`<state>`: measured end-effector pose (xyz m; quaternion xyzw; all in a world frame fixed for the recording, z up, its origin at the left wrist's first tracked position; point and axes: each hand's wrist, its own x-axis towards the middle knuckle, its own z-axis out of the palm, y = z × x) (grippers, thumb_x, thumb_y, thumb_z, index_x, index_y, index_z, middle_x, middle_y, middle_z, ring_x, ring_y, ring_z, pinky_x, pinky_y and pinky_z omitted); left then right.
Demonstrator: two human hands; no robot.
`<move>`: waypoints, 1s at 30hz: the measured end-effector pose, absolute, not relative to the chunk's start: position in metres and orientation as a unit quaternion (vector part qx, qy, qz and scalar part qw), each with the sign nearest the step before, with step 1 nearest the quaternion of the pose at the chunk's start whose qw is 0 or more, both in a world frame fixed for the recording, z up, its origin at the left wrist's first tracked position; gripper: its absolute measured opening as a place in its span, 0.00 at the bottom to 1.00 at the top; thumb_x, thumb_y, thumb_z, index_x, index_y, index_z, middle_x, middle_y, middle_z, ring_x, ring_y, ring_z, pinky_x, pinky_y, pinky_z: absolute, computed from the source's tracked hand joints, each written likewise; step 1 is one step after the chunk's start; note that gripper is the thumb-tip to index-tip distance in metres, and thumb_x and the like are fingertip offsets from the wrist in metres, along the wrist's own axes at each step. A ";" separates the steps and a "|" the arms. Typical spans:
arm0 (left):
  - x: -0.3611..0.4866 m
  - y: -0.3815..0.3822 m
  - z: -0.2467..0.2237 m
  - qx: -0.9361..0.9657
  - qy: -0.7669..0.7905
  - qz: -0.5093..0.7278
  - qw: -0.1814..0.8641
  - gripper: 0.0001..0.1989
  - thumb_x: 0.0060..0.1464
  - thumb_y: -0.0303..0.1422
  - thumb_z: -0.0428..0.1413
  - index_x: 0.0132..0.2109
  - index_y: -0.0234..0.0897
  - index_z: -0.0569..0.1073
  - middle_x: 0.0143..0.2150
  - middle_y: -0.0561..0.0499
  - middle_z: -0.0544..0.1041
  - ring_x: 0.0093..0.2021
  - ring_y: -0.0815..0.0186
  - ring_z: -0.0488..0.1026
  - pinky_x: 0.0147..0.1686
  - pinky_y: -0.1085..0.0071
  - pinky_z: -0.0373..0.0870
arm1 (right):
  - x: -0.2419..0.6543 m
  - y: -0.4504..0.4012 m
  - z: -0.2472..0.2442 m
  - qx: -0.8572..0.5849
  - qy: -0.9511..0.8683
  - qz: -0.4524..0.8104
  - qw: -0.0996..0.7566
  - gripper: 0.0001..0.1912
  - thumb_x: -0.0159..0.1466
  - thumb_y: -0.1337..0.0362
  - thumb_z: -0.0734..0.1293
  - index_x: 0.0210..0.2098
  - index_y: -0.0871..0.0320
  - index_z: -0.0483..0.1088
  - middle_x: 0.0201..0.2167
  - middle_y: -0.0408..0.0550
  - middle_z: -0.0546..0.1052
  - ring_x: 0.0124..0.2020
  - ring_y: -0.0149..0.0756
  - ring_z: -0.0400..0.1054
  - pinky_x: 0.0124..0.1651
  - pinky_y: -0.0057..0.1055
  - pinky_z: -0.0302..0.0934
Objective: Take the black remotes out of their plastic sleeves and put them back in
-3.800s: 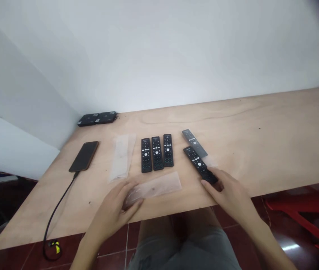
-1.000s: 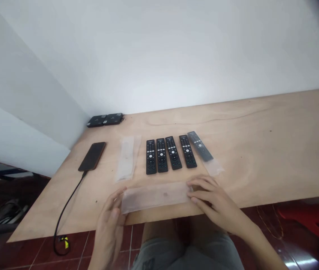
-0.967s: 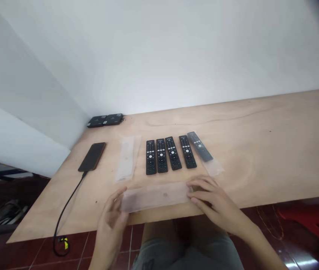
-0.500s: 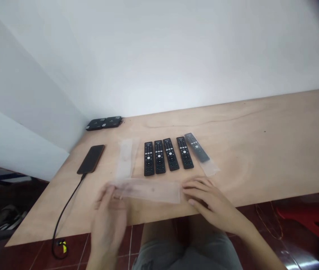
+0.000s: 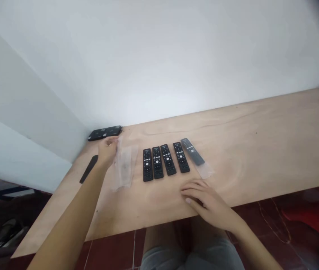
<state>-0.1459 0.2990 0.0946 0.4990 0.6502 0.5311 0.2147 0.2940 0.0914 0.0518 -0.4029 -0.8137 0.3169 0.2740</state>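
The left hand [image 5: 107, 150] moved the clear bag [image 5: 118, 161] away from the front of the remotes [image 5: 166, 161], onto the other bag [image 5: 127, 170].
Its fingers curled at the bag's far end, but I could not tell if they gripped it. The right hand [image 5: 204, 200] lay open and empty on the wood table [image 5: 261, 157].

The tabletop [image 5: 261, 157] is smooth pale plywood, the remote controls [image 5: 156, 162] matt black plastic, and the plastic sleeve [image 5: 124, 168] left of them thin, translucent film.

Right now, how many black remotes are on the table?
5. All lie in one row on the table: first remote, second remote, third remote, fourth remote, and fifth remote, tilted, on or in a clear sleeve. None looks hidden.
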 end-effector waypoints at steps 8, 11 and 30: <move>-0.142 0.310 0.057 0.587 0.704 0.383 0.116 0.21 0.72 0.40 0.64 0.65 0.36 0.76 0.64 0.40 0.78 0.57 0.53 0.81 0.59 0.49 0.81 | 0.292 0.092 0.053 -0.399 -0.814 0.312 0.284 0.13 0.81 0.59 0.66 0.59 0.49 0.81 0.60 0.49 0.84 0.66 0.50 0.71 0.70 0.53 0.67; -0.144 0.308 0.061 0.627 0.687 0.363 0.061 0.20 0.71 0.38 0.59 0.64 0.32 0.78 0.65 0.34 0.77 0.61 0.48 0.79 0.66 0.45 0.74 | 0.292 0.092 0.053 -0.395 -0.816 0.312 0.285 0.13 0.81 0.59 0.66 0.58 0.49 0.81 0.60 0.49 0.84 0.65 0.51 0.72 0.69 0.54 0.67; -0.133 0.252 0.031 0.752 0.640 0.149 0.049 0.43 0.74 0.58 0.45 0.79 0.29 0.63 0.83 0.29 0.58 0.84 0.38 0.51 0.81 0.39 0.48 | 0.290 0.092 0.051 -0.406 -0.817 0.297 0.281 0.12 0.80 0.60 0.66 0.55 0.48 0.83 0.59 0.49 0.84 0.65 0.52 0.71 0.68 0.54 0.68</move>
